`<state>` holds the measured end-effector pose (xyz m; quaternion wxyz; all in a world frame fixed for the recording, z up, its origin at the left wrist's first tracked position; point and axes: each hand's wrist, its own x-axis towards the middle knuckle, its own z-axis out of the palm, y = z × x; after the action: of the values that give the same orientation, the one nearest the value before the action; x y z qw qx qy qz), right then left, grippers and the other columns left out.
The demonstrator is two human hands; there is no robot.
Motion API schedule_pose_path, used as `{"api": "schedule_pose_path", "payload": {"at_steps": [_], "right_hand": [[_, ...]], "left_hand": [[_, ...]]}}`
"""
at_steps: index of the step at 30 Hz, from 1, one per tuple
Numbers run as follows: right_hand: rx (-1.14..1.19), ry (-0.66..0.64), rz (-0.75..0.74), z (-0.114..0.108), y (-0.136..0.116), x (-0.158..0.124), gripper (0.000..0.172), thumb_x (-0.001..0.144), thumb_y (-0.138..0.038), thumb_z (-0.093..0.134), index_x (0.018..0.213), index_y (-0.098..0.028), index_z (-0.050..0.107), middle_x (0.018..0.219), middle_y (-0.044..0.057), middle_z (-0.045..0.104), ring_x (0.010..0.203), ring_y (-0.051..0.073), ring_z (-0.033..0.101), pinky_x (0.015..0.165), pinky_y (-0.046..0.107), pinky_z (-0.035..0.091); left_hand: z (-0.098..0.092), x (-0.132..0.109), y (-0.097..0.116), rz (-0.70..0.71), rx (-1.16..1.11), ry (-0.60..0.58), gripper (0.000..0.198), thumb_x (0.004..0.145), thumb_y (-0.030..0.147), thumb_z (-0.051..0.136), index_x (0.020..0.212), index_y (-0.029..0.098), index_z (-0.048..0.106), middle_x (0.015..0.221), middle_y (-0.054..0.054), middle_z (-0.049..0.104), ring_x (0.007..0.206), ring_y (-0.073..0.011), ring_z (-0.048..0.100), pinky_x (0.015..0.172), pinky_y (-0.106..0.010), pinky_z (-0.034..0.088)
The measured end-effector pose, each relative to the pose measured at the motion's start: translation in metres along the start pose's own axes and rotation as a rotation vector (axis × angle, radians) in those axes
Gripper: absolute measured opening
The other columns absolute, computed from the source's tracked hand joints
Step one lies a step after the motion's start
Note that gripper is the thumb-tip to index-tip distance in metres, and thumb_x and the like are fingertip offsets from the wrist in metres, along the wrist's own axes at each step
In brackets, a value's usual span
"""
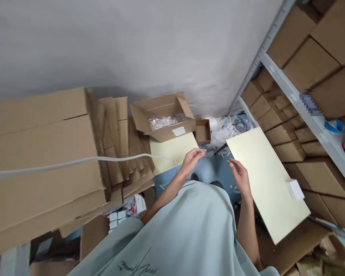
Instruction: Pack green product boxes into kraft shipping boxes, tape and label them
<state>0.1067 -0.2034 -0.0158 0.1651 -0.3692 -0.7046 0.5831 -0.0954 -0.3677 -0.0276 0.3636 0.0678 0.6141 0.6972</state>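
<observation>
My left hand (pixel 192 159) is raised in front of my body, its fingers stretched to the right and close together, with nothing visible in them. To the right, my right hand (pixel 240 175) hovers with loosely bent fingers and no object showing in it. It is nearest the left edge of a pale yellow board (pixel 264 180), on which a small white box (pixel 295 189) stands. Behind my left hand lies another pale yellow surface (pixel 168 153). On its far side sits an opened cardboard box (pixel 169 132) holding clear plastic packing (pixel 163 122).
Flattened cardboard (pixel 43 161) is stacked on the left, crossed by a white cable (pixel 74 163). A small open carton (pixel 202 131) stands near crumpled white wrapping (pixel 230 128). Shelves of brown boxes (pixel 310 57) line the right. Blue floor (pixel 209 166) shows between the boards.
</observation>
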Motion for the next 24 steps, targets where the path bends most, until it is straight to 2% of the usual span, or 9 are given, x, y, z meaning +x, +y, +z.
{"api": "schedule_pose_path", "payload": {"at_steps": [2,5,8,11,15,18,24], "right_hand": [[-0.026,-0.104,-0.022,0.021,-0.016,0.021,0.055,0.099,-0.068,0.070,0.128,-0.023,0.077,0.134,0.016,0.082,0.132,0.035,0.075,0.120,0.058,0.056],[-0.067,-0.272,-0.060,0.047,-0.039,0.052,0.056,0.098,-0.070,0.070,0.127,-0.023,0.077,0.135,0.016,0.081,0.132,0.036,0.076,0.119,0.058,0.056],[-0.104,-0.435,-0.111,0.070,-0.059,0.083,0.059,0.096,-0.072,0.071,0.125,-0.022,0.078,0.133,0.017,0.082,0.129,0.037,0.077,0.118,0.057,0.058],[-0.139,-0.598,-0.158,0.094,-0.077,0.110,0.059,0.096,-0.073,0.070,0.125,-0.022,0.078,0.132,0.017,0.083,0.129,0.037,0.077,0.118,0.058,0.058],[-0.186,-0.831,-0.242,0.126,-0.092,0.131,0.055,0.099,-0.070,0.069,0.124,-0.023,0.077,0.133,0.017,0.082,0.128,0.036,0.077,0.118,0.058,0.058],[-0.198,-1.016,-0.297,0.145,-0.092,0.136,0.049,0.102,-0.065,0.067,0.125,-0.024,0.077,0.135,0.016,0.081,0.130,0.035,0.076,0.119,0.058,0.057],[-0.251,-1.293,-0.315,0.175,-0.077,0.120,0.045,0.102,-0.064,0.068,0.123,-0.025,0.077,0.133,0.016,0.082,0.129,0.036,0.077,0.121,0.059,0.055]], "left_hand": [[-0.024,-0.003,0.010,0.053,-0.033,0.105,0.029,0.080,0.050,0.085,0.087,0.023,0.076,0.121,-0.012,0.084,0.125,-0.0320,0.073,0.122,-0.051,0.047],[-0.052,-0.014,0.014,0.128,-0.081,0.262,0.026,0.083,0.048,0.082,0.089,0.023,0.079,0.118,-0.011,0.084,0.128,-0.0320,0.072,0.123,-0.051,0.047],[-0.070,-0.032,0.011,0.163,-0.127,0.444,0.023,0.083,0.046,0.081,0.086,0.023,0.079,0.119,-0.011,0.084,0.126,-0.0321,0.073,0.121,-0.051,0.048],[-0.080,-0.058,0.010,0.183,-0.158,0.628,0.024,0.083,0.047,0.081,0.082,0.024,0.077,0.117,-0.010,0.084,0.123,-0.0323,0.074,0.119,-0.051,0.051],[-0.077,-0.096,0.006,0.174,-0.216,0.872,0.029,0.082,0.050,0.086,0.095,0.024,0.079,0.117,-0.010,0.084,0.121,-0.0319,0.075,0.118,-0.052,0.051],[-0.065,-0.120,-0.005,0.161,-0.258,1.047,0.034,0.083,0.054,0.087,0.094,0.023,0.078,0.114,-0.011,0.084,0.121,-0.0328,0.074,0.119,-0.053,0.049],[-0.047,-0.177,-0.035,0.152,-0.319,1.294,0.039,0.078,0.058,0.090,0.090,0.024,0.078,0.111,-0.010,0.084,0.119,-0.0324,0.075,0.118,-0.052,0.050]]}}
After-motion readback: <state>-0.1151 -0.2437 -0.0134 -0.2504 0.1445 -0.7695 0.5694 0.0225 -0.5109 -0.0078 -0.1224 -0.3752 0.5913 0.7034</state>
